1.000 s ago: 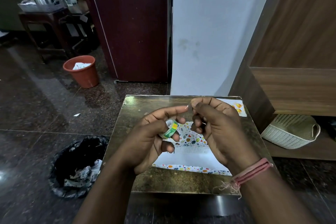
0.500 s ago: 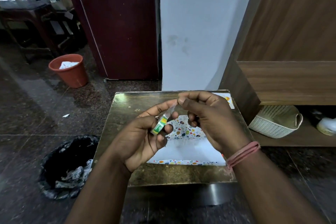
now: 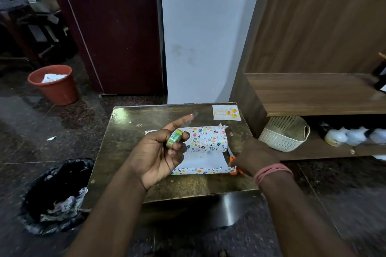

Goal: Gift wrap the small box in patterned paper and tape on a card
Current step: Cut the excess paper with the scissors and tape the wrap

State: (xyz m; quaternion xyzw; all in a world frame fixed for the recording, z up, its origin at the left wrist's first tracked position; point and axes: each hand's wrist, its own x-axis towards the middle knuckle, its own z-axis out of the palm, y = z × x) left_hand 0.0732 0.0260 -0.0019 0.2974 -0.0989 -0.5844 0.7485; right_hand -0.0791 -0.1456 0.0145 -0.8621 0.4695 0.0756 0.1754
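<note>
Holding the tape roll [image 3: 175,138] with a strip drawn out along its forefinger, the left hand [image 3: 160,152] hovers over the half-wrapped box [image 3: 206,139], ready for cutting. Right hand [image 3: 253,155] reaches the orange scissors [image 3: 233,162] beside the box; whether its fingers grip is unclear. Beyond lies the card [image 3: 226,112].

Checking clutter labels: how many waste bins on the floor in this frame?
2. A terracotta bucket with white paper inside stands far left by the dark red door. A black-bagged bin sits beside the table's near-left corner. Others may lie outside the view.
</note>
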